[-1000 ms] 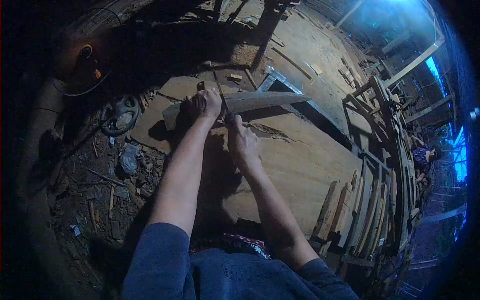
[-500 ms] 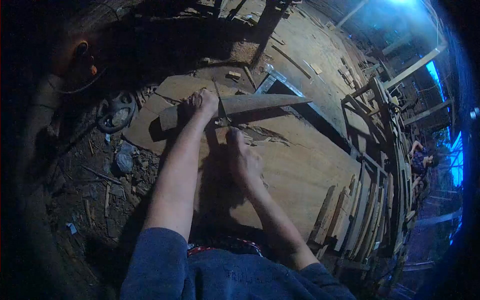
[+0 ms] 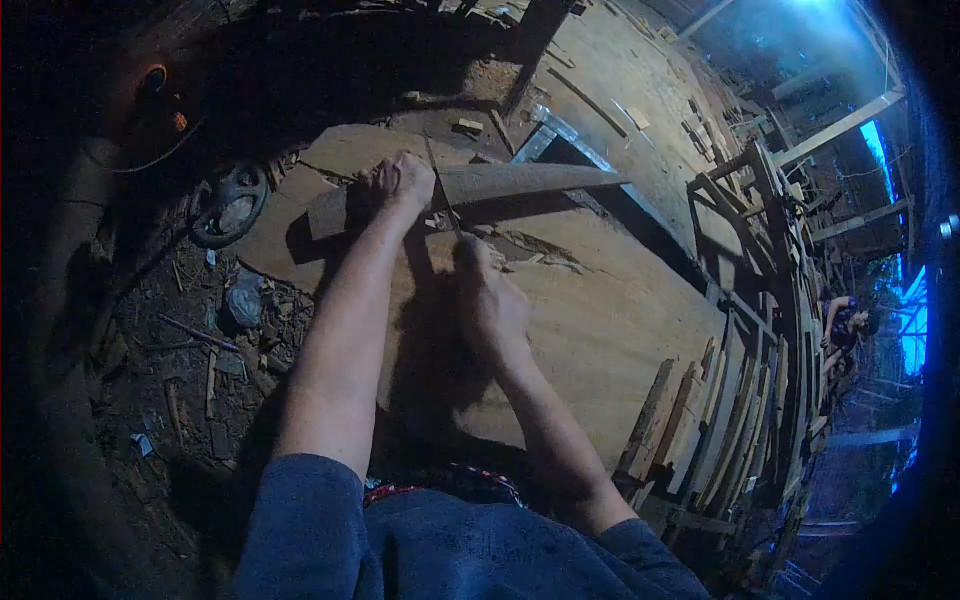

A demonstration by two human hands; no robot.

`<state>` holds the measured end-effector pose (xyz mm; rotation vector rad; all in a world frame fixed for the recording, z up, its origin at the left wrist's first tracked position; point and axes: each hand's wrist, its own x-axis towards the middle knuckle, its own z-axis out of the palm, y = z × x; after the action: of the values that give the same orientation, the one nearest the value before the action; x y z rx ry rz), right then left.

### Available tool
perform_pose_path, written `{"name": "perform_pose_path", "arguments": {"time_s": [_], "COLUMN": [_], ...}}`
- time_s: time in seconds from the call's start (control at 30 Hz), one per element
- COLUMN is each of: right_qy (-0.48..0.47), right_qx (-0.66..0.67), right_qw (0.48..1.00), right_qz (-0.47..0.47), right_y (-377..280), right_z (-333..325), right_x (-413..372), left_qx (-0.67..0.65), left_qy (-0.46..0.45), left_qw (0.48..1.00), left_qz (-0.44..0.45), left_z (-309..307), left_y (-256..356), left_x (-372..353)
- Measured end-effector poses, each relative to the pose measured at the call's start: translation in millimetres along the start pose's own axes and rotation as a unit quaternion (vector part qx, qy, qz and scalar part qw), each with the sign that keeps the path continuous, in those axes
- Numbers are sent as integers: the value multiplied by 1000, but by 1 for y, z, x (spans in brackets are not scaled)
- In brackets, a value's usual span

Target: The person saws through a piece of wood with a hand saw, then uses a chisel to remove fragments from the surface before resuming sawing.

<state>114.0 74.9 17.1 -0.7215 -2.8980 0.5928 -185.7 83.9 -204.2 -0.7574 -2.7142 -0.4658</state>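
Head view: the left hand (image 3: 400, 183) closes over the wooden piece (image 3: 520, 182), pinning it to the bench (image 3: 600, 330). The right hand (image 3: 490, 300) is clenched around a thin tool (image 3: 445, 205) set just beside the left hand. Risk: a slip could drive the tool into that hand. The piece's long axis runs left-right, with the tapered end pointing right.

Worn: a plain, dark blue upper garment (image 3: 470, 555). The left sleeve (image 3: 300, 520) and right sleeve (image 3: 650, 565) end well short of the wrists — forearms, left hand (image 3: 400, 182) and right hand (image 3: 490, 305) bare. Below the hem — a red-and-white patterned band (image 3: 445, 488) at the waist.
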Motion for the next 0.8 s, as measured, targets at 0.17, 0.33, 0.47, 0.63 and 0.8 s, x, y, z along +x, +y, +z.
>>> {"name": "perform_pose_path", "arguments": {"time_s": [0.17, 0.33, 0.47, 0.63, 0.8], "right_qy": [41, 6, -24, -17, -43], "right_qx": [-15, 0, -2, 2, -46], "right_qw": [998, 1000, 999, 999, 998], "right_qz": [-39, -7, 35, 40, 17], "right_y": [4, -14, -7, -16, -33], "right_z": [18, -7, 10, -9, -69], "right_x": [36, 2, -5, -14, -56], "left_qx": [-203, -220, -240, -178, -21], "left_qy": [44, -2, 7, 19, 258], "left_qw": [966, 963, 953, 971, 962], "left_qz": [-157, -156, -185, -160, -87], "left_z": [-126, -111, -155, -184, -177], "left_y": [40, 36, 56, 66, 66], "left_x": [-19, -18, -25, -42, -52]}}
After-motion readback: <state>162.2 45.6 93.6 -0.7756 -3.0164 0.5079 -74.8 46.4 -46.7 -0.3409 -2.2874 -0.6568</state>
